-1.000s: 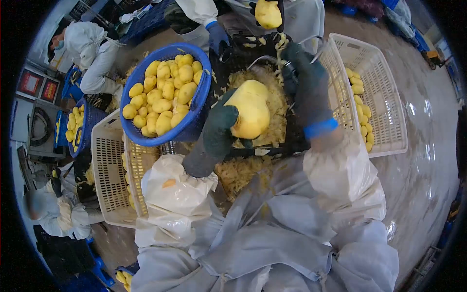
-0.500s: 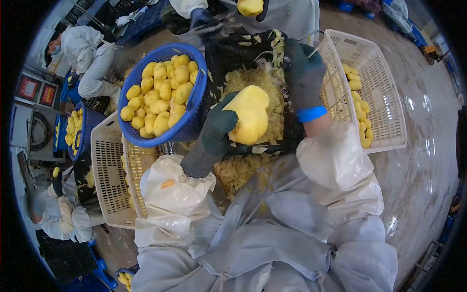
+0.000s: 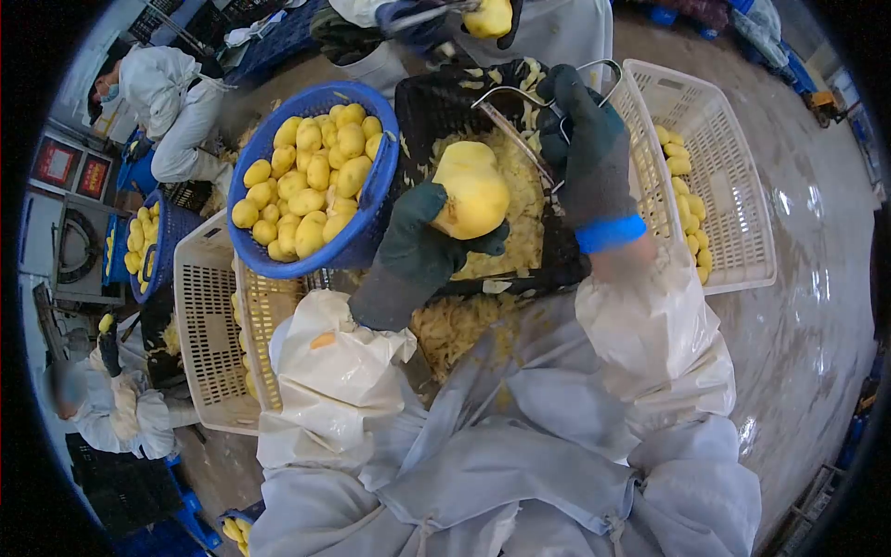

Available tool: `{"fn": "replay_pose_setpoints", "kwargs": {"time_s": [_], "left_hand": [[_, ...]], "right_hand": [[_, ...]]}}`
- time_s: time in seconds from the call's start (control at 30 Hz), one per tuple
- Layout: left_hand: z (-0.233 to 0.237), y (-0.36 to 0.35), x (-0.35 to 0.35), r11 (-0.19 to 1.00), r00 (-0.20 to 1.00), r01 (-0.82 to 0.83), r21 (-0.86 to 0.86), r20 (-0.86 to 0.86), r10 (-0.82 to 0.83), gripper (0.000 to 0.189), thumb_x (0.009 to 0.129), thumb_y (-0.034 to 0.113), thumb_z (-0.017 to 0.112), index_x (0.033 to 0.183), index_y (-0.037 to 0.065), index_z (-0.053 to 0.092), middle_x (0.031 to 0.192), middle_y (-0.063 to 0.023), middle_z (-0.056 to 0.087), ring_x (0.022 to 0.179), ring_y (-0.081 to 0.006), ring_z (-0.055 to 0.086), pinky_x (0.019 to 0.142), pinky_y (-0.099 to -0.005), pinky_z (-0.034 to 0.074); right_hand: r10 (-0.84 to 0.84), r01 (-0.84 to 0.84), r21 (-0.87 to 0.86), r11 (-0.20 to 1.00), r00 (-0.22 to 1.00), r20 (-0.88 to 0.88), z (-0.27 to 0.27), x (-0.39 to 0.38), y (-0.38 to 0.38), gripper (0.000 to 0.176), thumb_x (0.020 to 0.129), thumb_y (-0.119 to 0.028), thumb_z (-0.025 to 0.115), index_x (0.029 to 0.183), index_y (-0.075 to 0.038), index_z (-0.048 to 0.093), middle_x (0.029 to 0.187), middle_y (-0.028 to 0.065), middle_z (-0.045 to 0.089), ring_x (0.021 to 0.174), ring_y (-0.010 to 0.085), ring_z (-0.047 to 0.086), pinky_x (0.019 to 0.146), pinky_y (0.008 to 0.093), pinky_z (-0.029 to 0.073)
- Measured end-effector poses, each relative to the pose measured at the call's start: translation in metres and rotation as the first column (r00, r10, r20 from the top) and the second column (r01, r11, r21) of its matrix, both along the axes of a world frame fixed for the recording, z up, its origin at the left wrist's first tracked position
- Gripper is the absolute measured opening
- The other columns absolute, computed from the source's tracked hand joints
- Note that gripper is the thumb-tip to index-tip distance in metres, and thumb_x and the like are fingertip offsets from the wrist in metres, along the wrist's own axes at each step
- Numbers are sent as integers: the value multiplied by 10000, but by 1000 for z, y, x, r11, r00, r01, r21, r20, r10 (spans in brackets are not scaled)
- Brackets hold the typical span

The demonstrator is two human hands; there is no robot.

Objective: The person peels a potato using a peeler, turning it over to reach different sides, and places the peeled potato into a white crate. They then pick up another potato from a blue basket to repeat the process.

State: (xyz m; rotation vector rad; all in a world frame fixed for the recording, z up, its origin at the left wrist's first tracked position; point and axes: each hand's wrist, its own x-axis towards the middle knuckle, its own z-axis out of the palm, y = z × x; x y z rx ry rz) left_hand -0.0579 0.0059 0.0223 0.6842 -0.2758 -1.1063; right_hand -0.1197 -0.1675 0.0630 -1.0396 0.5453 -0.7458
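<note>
My left hand (image 3: 408, 237), in a dark glove, is closed around a large peeled potato (image 3: 471, 190), with fingertips showing under its right side. My right hand (image 3: 594, 153), gloved and with a blue band at the wrist, grips a metal peeler (image 3: 520, 139). The peeler's blade points toward the potato but stays apart from it. Below both hands is a black crate (image 3: 566, 265) filled with pale peelings (image 3: 522, 200). Part of the peeler's handle is hidden by my right fingers.
A blue basket (image 3: 306, 272) of peeled potatoes stands left of the crate. White crates (image 3: 209, 343) sit lower left; another white crate (image 3: 733, 176) with potatoes is at right. Across from me a co-worker's gloved hand (image 3: 408, 20) works beside a potato. Other people are at far left.
The potato has turned in my left hand, and fingertips now show at its right. My right hand has come slightly down and right, and the peeler is seen more clearly.
</note>
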Motion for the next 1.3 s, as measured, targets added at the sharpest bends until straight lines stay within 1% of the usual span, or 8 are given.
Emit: {"fn": "replay_pose_setpoints", "kwargs": {"time_s": [0.23,0.33,0.6,1.0,1.13,1.17,1.27,1.3], "left_hand": [[-7,3,-4,998,991,-57,4,119,57,602,808,297,663,1295,14,450,1096,-142,608,960,-270,637,795,-369,564],[0,9,1,998,998,58,17,12,-59,604,804,313,663,1278,0,457,1076,-153,615,932,-280,646,725,-356,572],[1,11,3,992,929,125,-18,-349,-123,821,787,543,590,1404,61,344,1257,-242,522,829,-303,650,834,-534,520],[-1,12,5,961,940,189,-200,-247,-236,723,786,444,608,1326,-1,425,1155,-244,571,838,-327,653,523,-320,551],[2,19,1,989,939,146,-33,-311,-149,736,790,443,603,1344,1,404,1211,-255,537,918,-348,634,613,-349,572],[2,16,-2,981,923,145,-126,-339,-180,740,795,452,595,1349,3,398,1244,-254,516,980,-359,611,684,-370,570],[2,14,3,939,903,176,-296,-332,-274,761,809,489,573,1370,14,377,1311,-243,476,1132,-373,541,859,-409,538],[-2,18,6,943,891,159,-293,-369,-265,764,810,494,572,1374,19,374,1313,-235,478,1155,-378,526,859,-418,536]], "right_hand": [[8,-94,-565,820,988,-152,-27,2,9,133,871,-118,607,946,-44,689,831,50,666,666,139,569,604,308,466],[-34,33,-84,996,999,-4,-28,15,-19,151,863,-123,614,973,-53,690,817,75,665,682,149,591,624,310,476],[-119,131,-271,954,991,60,-37,23,-15,240,862,-292,654,886,-53,659,663,-18,547,535,47,462,466,197,342],[176,-178,-95,979,984,-26,-6,-4,-6,236,878,-199,633,987,6,676,834,53,650,716,127,580,623,286,470],[-156,17,-901,433,986,-57,-39,14,-12,316,868,-262,618,999,26,637,715,-28,556,595,85,504,507,253,398],[-128,115,-389,914,992,-8,-39,19,-17,292,883,-267,600,984,3,646,698,-43,546,595,78,512,498,236,395],[17,-1,-377,926,999,38,-28,4,-27,267,886,-278,604,960,-29,665,722,-39,577,609,51,498,497,203,372],[94,-91,51,995,994,-50,-1,0,-7,240,893,-295,600,923,-66,668,722,-39,574,588,30,466,482,179,342]]}}
